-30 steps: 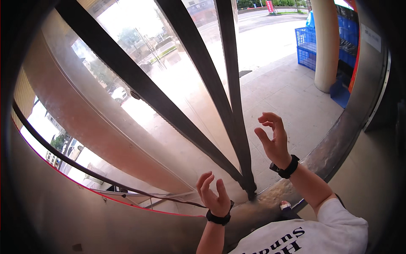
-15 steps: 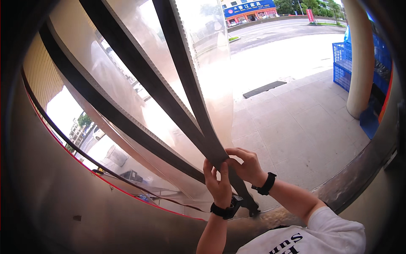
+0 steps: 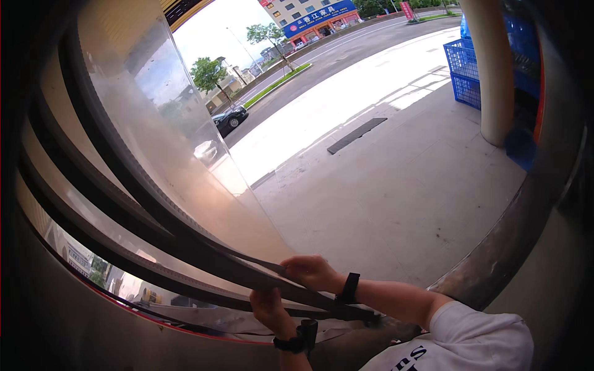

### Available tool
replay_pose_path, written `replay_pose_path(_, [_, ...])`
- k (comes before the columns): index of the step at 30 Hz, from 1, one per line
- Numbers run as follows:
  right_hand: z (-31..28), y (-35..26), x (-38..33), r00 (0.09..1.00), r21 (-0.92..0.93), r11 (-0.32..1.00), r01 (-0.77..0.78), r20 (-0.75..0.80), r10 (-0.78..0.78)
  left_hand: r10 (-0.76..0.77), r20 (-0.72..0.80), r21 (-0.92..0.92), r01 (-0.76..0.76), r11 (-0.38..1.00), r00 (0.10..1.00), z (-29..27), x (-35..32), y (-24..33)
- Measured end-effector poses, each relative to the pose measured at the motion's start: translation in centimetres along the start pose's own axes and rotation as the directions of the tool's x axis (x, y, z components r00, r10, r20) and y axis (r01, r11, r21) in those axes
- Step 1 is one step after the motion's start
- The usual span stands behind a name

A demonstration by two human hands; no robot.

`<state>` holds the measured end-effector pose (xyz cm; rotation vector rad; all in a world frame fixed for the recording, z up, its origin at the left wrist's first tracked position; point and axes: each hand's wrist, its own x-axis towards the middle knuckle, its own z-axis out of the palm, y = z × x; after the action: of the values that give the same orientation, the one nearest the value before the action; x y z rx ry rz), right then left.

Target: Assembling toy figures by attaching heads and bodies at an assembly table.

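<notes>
My right hand (image 3: 312,272) is closed, fingertips pinching the edge of a long dark band (image 3: 241,267) that borders a clear plastic strip curtain (image 3: 176,148). Just below it and to the left, my left hand (image 3: 272,311) is closed round the same bundle of dark bands, its fingertips partly hidden. Several dark bands sweep down from the upper left, draw together near my hands and end at the lower middle. A dark band circles each wrist.
Beyond the curtain lies grey paving with a dark grate (image 3: 357,135). A round column (image 3: 495,93) and stacked blue crates (image 3: 465,89) stand at the right. Farther off are a road and a parked dark car (image 3: 230,119). A curved wall edge runs along the lower right.
The curtain bands have swung left and lower in view, uncovering more of the street. Both hands have moved down and left with them, and my view has shifted.
</notes>
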<state>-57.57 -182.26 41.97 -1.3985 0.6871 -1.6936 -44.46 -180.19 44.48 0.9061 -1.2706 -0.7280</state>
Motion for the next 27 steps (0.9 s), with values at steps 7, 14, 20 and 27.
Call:
replay_pose_path(7, [-5.7, -1.1, -1.7, 0.875, -0.003, 1.0, 0.019, -0.484, -0.018, 0.136, 0.041, -0.008, -0.136, 0.991, 0.99, -0.4, -1.7, -0.9])
replay_pose_path(14, [-19.6, -6.1, -4.3, 0.688, -0.198, 0.98, -0.01, -0.713, -0.137, 0.558, 0.081, 0.396, -0.541, 0.743, 0.826, 0.9, -4.4, 0.0])
replay_pose_path(20, [-31.6, -10.3, -5.9, 0.637, -0.3, 0.954, 0.005, -0.734, -0.234, 0.49, 0.179, 0.312, -0.521, 0.795, 0.853, 5.7, -5.2, 0.0])
replay_pose_path(27, [-51.5, -19.9, -8.3, 0.526, -0.475, 0.879, -0.037, -0.757, -0.388, 0.468, 0.184, 0.272, -0.502, 0.821, 0.865, 18.7, -7.4, 1.2])
